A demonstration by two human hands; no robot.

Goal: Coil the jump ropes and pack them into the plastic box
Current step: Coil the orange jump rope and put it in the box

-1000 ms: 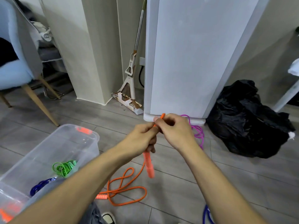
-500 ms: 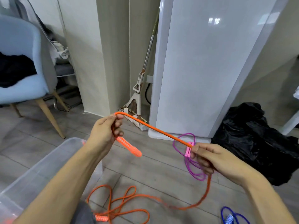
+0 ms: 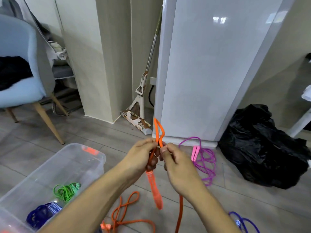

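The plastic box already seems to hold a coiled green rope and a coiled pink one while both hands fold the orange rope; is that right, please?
Not quite: the head view shows the plastic box holding a green rope and a blue rope, not a pink one. The pink rope lies on the floor by the cabinet. The left hand and right hand do fold the orange rope.

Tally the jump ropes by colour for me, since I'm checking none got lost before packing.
Orange jump rope, held in the left hand and right hand: 1
Green jump rope, in the plastic box: 1
Blue jump ropes, one in the box, one on the floor: 2
Purple jump rope with pink handles, on the floor: 1
Total: 5
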